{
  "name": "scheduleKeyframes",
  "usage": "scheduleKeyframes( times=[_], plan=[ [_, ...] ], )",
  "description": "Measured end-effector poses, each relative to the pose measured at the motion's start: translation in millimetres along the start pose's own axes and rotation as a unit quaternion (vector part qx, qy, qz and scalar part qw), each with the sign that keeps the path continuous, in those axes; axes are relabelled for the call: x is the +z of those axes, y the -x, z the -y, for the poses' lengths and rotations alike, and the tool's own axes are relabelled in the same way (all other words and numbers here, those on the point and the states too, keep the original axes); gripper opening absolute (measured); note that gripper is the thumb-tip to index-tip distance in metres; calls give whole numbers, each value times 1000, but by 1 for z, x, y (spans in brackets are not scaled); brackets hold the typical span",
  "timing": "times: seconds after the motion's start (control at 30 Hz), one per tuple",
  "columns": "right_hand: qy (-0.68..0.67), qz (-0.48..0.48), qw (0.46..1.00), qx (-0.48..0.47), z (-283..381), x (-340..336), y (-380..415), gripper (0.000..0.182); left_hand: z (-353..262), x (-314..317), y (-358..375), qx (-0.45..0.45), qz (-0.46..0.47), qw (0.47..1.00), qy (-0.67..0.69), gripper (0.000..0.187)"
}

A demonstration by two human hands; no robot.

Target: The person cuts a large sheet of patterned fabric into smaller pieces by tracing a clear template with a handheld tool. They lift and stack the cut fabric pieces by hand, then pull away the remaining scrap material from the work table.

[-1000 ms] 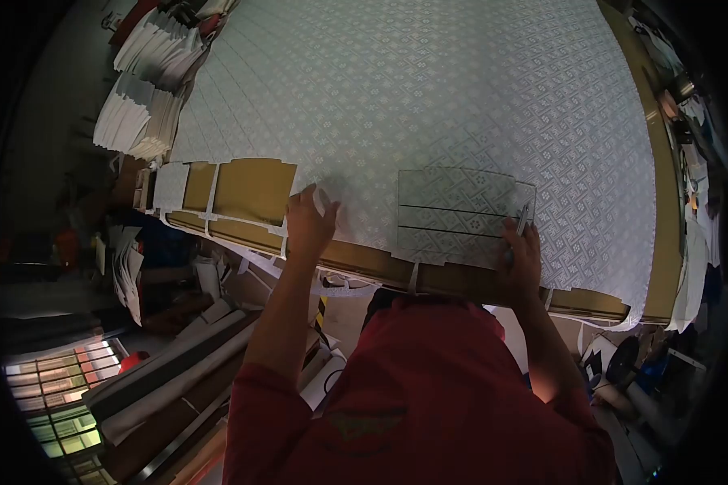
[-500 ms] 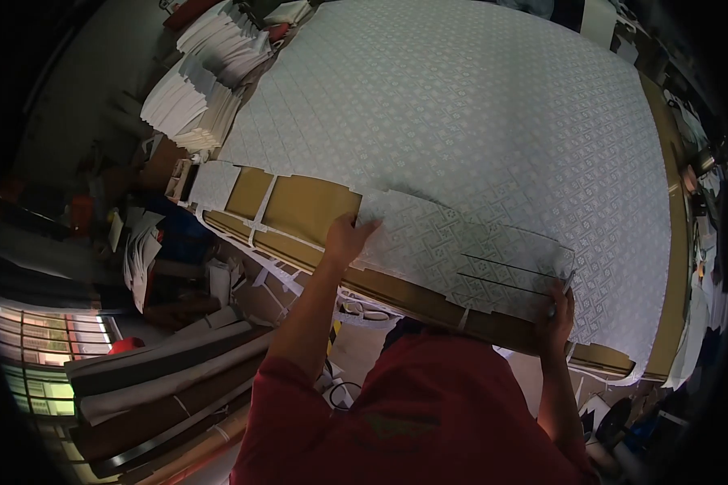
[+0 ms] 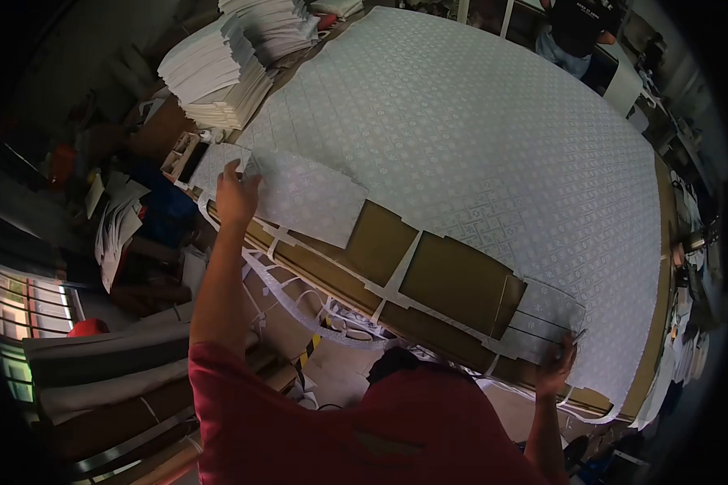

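Note:
My left hand (image 3: 238,194) grips the left end of a cut piece of pale patterned sheet (image 3: 311,194), which lies over the near left edge of the large patterned sheet (image 3: 461,121). Right of that piece, brown board (image 3: 453,275) shows through cut-out openings bordered by thin white strips. My right hand (image 3: 555,370) is curled at the near right edge, beside a small patterned piece with dark slits (image 3: 542,319). A small thin item shows at its fingertips, too small to make out.
Stacks of pale sheets (image 3: 218,77) stand at the back left. A person in a dark top (image 3: 578,28) is at the far right. Rolls of material (image 3: 113,364) lie at the lower left. White offcut strips (image 3: 299,319) hang below the table's near edge.
My left hand has moved left with the cut piece, baring brown board where it lay. My right hand stays by the slitted piece. The view has shifted, and a person now shows at the back.

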State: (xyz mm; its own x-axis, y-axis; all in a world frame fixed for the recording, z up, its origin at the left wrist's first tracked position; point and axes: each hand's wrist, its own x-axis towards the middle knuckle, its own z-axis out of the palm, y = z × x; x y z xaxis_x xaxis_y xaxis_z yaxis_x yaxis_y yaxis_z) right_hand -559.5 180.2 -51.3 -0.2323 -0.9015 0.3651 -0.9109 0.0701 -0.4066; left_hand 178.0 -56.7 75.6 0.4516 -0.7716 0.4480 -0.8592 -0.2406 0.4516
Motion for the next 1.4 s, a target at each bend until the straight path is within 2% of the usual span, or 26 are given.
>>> scheduleKeyframes(
  times=[0.03, 0.07, 0.13, 0.27, 0.3, 0.47, 0.53, 0.6, 0.73, 0.8, 0.83, 0.87, 1.03, 1.17, 1.23, 1.27, 1.33, 1.4],
  plan=[
    [6, 0, 1000, 1, 2, 0, -1, 36, 8, 1, -10, 23, -83, 995, -42, 60],
    [7, -4, 1000, -4, 5, -1, -1, 36, 0, 2, -10, 22, -78, 996, -38, 60],
    [15, -7, 1000, -5, 8, -1, -1, 36, -28, 16, 4, 87, -114, 989, 41, 68],
    [31, -16, 999, -18, 15, -1, -2, 35, -110, 65, 103, 152, 69, 956, 241, 55],
    [39, -20, 999, -26, 15, -1, -3, 35, -131, 76, 133, 135, 114, 942, 284, 53],
    [43, -30, 998, -40, 12, 1, -3, 35, -212, 77, 248, 189, 252, 857, 408, 56],
    [34, -34, 998, -44, 12, 1, -2, 35, -228, 72, 280, 205, 293, 824, 441, 57],
    [35, -24, 999, -30, 18, -3, -4, 37, -240, 79, 309, 280, 323, 802, 416, 57],
    [48, -44, 997, -37, 21, -4, -3, 41, -271, 92, 343, 348, 391, 740, 422, 61],
    [49, -30, 998, -11, 25, -9, -5, 43, -296, 95, 348, 384, 363, 766, 366, 67],
    [46, -27, 999, 3, 24, -9, -5, 44, -304, 97, 352, 393, 379, 752, 370, 67],
    [52, -28, 998, 22, 21, -8, -2, 44, -311, 100, 356, 404, 364, 768, 339, 69],
    [-95, -83, 990, 61, 9, -8, 0, 43, -321, 103, 368, 440, 335, 799, 235, 74],
    [-239, -77, 964, 92, -3, -29, -3, 40, -320, 106, 374, 373, 323, 846, 200, 79],
    [-350, 16, 927, 136, -24, -46, -3, 35, -325, 105, 382, 344, 324, 866, 164, 80],
    [-367, 28, 920, 136, -37, -54, 0, 35, -327, 105, 385, 347, 310, 868, 172, 80],
    [-265, 61, 962, 11, -69, -69, -1, 35, -334, 101, 399, 347, 292, 876, 165, 80],
    [-239, 77, 968, -22, -92, -74, -1, 36, -344, 93, 417, 345, 292, 882, 136, 80]
  ],
)
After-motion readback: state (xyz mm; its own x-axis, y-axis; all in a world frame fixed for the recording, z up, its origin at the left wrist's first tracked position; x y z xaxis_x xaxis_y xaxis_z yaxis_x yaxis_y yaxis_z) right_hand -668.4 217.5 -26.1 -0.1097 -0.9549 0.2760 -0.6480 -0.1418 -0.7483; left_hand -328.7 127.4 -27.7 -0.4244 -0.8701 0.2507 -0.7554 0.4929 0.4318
